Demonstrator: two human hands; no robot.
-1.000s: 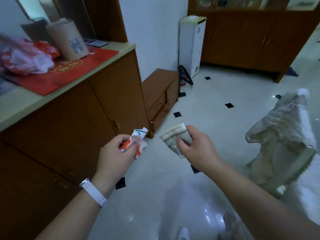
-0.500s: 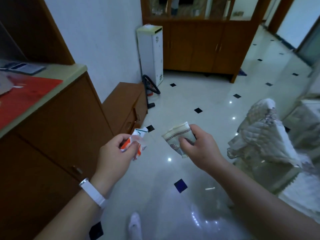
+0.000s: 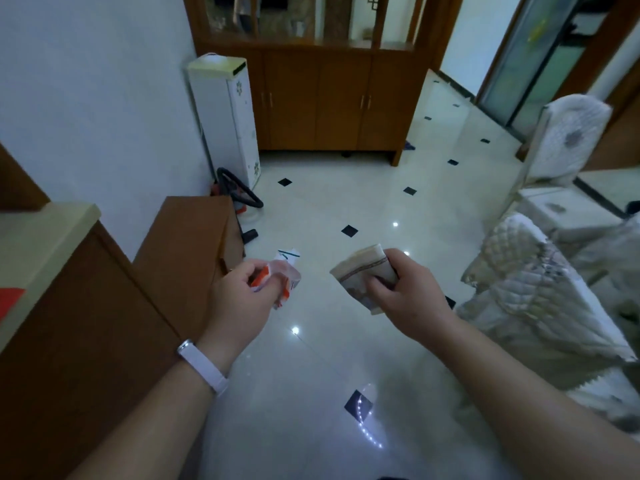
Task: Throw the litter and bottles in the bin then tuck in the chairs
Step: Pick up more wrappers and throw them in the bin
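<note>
My left hand (image 3: 239, 299) grips a crumpled white and orange wrapper (image 3: 285, 277) in front of me, above the shiny tiled floor. A folded beige paper wrapper (image 3: 360, 271) sits pinched in my right hand (image 3: 405, 299), level with the left one and about a hand's width to its right. Two chairs with quilted white covers stand on the right, the nearer chair (image 3: 540, 306) close to my right forearm and the farther chair (image 3: 568, 140) beyond it. No bin or bottle shows.
A brown sideboard (image 3: 79, 306) and a lower brown cabinet (image 3: 194, 230) line the left wall. A white water dispenser (image 3: 225, 116) and a vacuum hose (image 3: 239, 192) stand ahead left, before a tall wooden cabinet (image 3: 332, 98). A glass table edge (image 3: 602, 192) lies far right.
My view has swung right and moved forward along the sideboard; its red mat and clutter left the frame and the far chair and table came in. Both hands keep their wrappers.
</note>
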